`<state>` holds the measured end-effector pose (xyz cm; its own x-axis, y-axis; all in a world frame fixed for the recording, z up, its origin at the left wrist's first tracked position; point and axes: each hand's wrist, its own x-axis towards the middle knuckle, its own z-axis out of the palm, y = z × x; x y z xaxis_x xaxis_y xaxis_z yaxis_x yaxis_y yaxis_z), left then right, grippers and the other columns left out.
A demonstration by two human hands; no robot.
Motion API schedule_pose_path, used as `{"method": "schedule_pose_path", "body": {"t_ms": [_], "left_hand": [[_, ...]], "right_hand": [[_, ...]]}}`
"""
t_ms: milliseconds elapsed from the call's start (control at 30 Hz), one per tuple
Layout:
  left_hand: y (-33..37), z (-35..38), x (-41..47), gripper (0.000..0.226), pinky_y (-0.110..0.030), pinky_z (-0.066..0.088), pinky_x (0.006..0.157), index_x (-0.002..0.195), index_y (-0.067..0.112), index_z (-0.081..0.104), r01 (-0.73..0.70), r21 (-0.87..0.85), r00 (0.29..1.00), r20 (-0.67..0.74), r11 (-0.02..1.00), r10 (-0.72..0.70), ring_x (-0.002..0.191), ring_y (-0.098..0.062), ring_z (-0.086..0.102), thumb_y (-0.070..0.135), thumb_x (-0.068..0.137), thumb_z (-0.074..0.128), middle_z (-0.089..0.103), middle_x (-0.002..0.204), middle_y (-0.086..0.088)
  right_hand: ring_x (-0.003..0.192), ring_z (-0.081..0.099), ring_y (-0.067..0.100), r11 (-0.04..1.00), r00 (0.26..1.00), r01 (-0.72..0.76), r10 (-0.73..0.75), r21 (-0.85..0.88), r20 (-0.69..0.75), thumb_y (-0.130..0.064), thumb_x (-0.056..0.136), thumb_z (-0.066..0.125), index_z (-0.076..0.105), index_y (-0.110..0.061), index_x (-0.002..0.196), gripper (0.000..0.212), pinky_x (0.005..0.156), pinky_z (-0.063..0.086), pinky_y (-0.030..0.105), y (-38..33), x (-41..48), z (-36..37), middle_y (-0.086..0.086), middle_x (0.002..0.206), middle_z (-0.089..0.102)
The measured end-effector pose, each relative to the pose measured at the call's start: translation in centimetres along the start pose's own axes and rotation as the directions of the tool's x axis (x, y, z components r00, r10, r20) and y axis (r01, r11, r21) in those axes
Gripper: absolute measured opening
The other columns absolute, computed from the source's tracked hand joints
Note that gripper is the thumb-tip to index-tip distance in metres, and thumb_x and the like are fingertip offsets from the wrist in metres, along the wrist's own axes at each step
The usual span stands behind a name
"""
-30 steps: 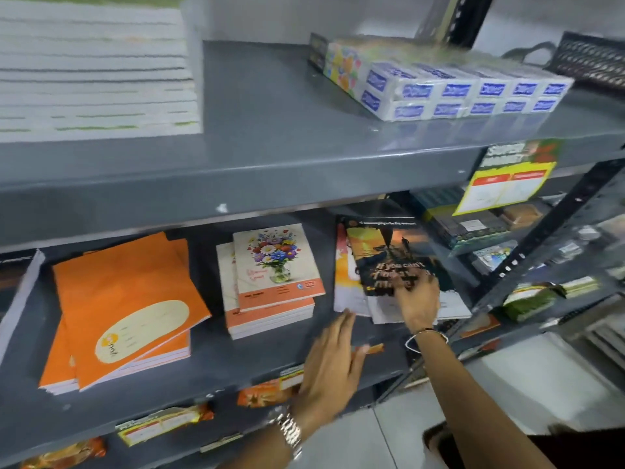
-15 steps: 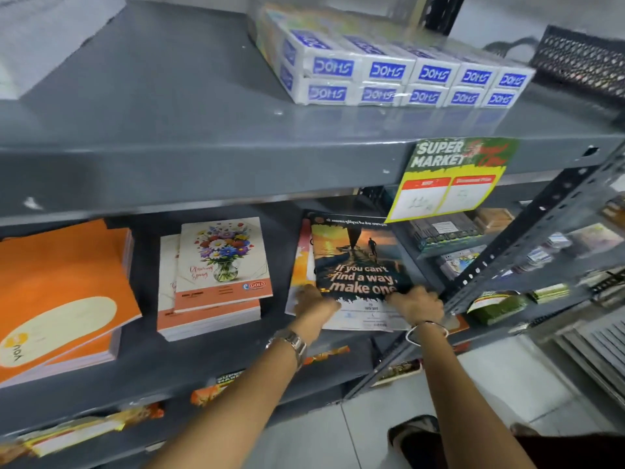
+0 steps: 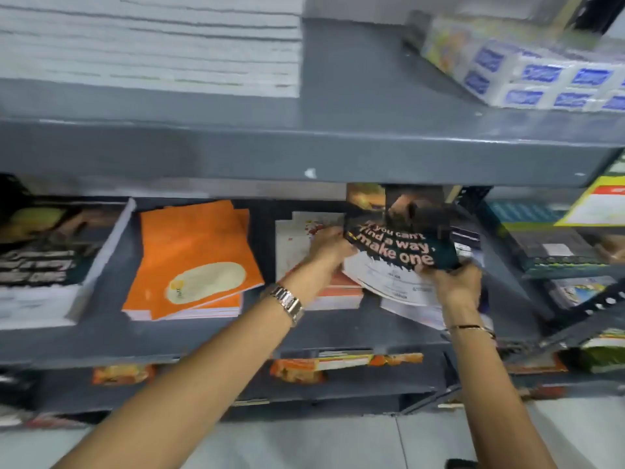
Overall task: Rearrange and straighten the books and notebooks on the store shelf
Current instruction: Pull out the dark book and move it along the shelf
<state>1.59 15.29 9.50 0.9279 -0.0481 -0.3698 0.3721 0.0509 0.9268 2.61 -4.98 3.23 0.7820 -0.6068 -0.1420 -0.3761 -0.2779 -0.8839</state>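
A dark notebook [image 3: 395, 247] printed "If you can't find a way, make one" is tilted up off its pile on the middle shelf [image 3: 203, 336]. My left hand [image 3: 329, 247] grips its left edge and my right hand [image 3: 455, 282] grips its lower right corner. More notebooks of the pile [image 3: 416, 311] lie under it. Left of it sits a floral notebook stack [image 3: 294, 245], partly hidden by my left hand. Further left are an orange notebook stack [image 3: 192, 262] lying askew and a dark notebook stack [image 3: 44, 262].
The upper shelf [image 3: 338, 130] overhangs close above the held notebook. On it lie a thick white paper stack [image 3: 148, 45] and blue-labelled boxes [image 3: 527, 79]. A slotted black upright [image 3: 581, 309] and a yellow price sign [image 3: 598, 201] stand at the right. Packets [image 3: 338, 363] fill the lower shelf.
Both hands closed on the dark notebook and lifted it, tilting it leftward off its pile. The view has swung left, bringing the orange and dark stacks into sight.
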Motion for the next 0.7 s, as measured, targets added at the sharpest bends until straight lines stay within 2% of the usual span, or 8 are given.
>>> {"method": "schedule_pose_path", "body": {"t_ms": [100, 167, 267, 400, 500, 567, 667, 700], "left_hand": [[0.5, -7.4, -0.7, 0.043, -0.010, 0.045, 0.048, 0.120, 0.011, 0.055, -0.056, -0.036, 0.994, -0.093, 0.998, 0.052, 0.066, -0.003, 0.058, -0.008, 0.081, 0.052, 0.062, 0.105, 0.001], [0.2, -13.2, -1.8, 0.050, -0.007, 0.042, 0.040, 0.126, 0.010, 0.050, -0.060, -0.106, 0.986, -0.158, 0.993, 0.042, 0.062, 0.001, 0.058, -0.011, 0.081, 0.048, 0.058, 0.106, 0.001], [-0.5, -23.0, -4.5, 0.049, -0.015, 0.043, 0.049, 0.125, 0.018, 0.049, -0.060, -0.123, 0.958, -0.285, 0.991, 0.023, 0.064, 0.001, 0.058, -0.006, 0.082, 0.049, 0.062, 0.096, 0.010], [-1.8, -34.6, -7.5, 0.045, -0.016, 0.032, 0.042, 0.125, 0.018, 0.046, -0.024, -0.063, 0.907, -0.422, 0.998, -0.005, 0.047, 0.002, 0.051, -0.004, 0.086, 0.047, 0.071, 0.068, 0.023], [-3.2, -42.3, -9.6, 0.048, -0.019, 0.027, 0.056, 0.131, 0.015, 0.045, 0.063, -0.045, 0.845, -0.530, 0.997, -0.077, 0.066, -0.001, 0.043, 0.000, 0.085, 0.051, 0.061, 0.119, 0.008], [-4.0, -46.0, -10.7, 0.042, -0.017, 0.028, 0.056, 0.125, 0.015, 0.048, 0.109, -0.012, 0.808, -0.582, 0.994, -0.096, 0.065, -0.001, 0.040, -0.001, 0.086, 0.051, 0.058, 0.101, 0.006], [-5.4, -49.2, -11.2, 0.030, -0.011, 0.031, 0.037, 0.105, 0.015, 0.053, 0.095, 0.005, 0.746, -0.663, 0.995, -0.068, 0.042, 0.000, 0.048, -0.008, 0.085, 0.051, 0.056, 0.048, 0.015], [-6.0, -50.0, -11.3, 0.026, -0.009, 0.031, 0.033, 0.093, 0.013, 0.055, 0.086, 0.016, 0.717, -0.695, 0.996, -0.050, 0.038, 0.000, 0.050, -0.011, 0.084, 0.049, 0.055, 0.041, 0.014]], "right_hand": [[0.091, 0.057, 0.022, 0.994, 0.994, 0.108, -0.108, -0.020, -0.003, -0.029, 0.049, 0.083, 0.054, -0.007, 0.105, 0.067, 0.088, 0.049, 0.046, -4.4, -4.0, 4.8, 0.011, 0.111, 0.063], [0.098, 0.061, 0.029, 0.970, 0.973, 0.232, -0.230, -0.069, 0.035, -0.033, 0.051, 0.082, 0.057, -0.003, 0.107, 0.069, 0.086, 0.051, 0.043, -6.9, -7.7, 9.0, 0.017, 0.114, 0.062], [0.105, 0.056, 0.037, 0.926, 0.928, 0.362, -0.347, -0.108, 0.140, -0.018, 0.062, 0.076, 0.053, 0.005, 0.108, 0.056, 0.087, 0.047, 0.041, -10.2, -14.7, 16.2, 0.023, 0.119, 0.057], [0.111, 0.048, 0.040, 0.888, 0.858, 0.455, -0.417, -0.068, 0.301, -0.017, 0.067, 0.075, 0.046, 0.006, 0.112, 0.058, 0.092, 0.040, 0.039, -12.7, -23.3, 24.7, 0.025, 0.119, 0.051], [0.108, 0.046, 0.036, 0.884, 0.801, 0.466, -0.402, -0.040, 0.444, -0.023, 0.068, 0.075, 0.048, 0.004, 0.107, 0.055, 0.083, 0.035, 0.031, -13.4, -28.9, 30.6, 0.022, 0.114, 0.054], [0.104, 0.047, 0.033, 0.853, 0.755, 0.516, -0.412, -0.075, 0.511, -0.031, 0.070, 0.072, 0.051, 0.001, 0.108, 0.054, 0.078, 0.037, 0.030, -13.6, -31.7, 33.9, 0.019, 0.114, 0.055], [0.108, 0.047, 0.034, 0.826, 0.719, 0.550, -0.394, -0.121, 0.573, -0.030, 0.073, 0.072, 0.046, 0.000, 0.113, 0.056, 0.086, 0.046, 0.038, -13.8, -34.3, 37.0, 0.019, 0.119, 0.051], [0.110, 0.047, 0.035, 0.824, 0.715, 0.548, -0.373, -0.143, 0.591, -0.028, 0.074, 0.072, 0.044, 0.001, 0.115, 0.058, 0.089, 0.047, 0.040, -13.7, -34.9, 37.8, 0.020, 0.121, 0.048]]}}
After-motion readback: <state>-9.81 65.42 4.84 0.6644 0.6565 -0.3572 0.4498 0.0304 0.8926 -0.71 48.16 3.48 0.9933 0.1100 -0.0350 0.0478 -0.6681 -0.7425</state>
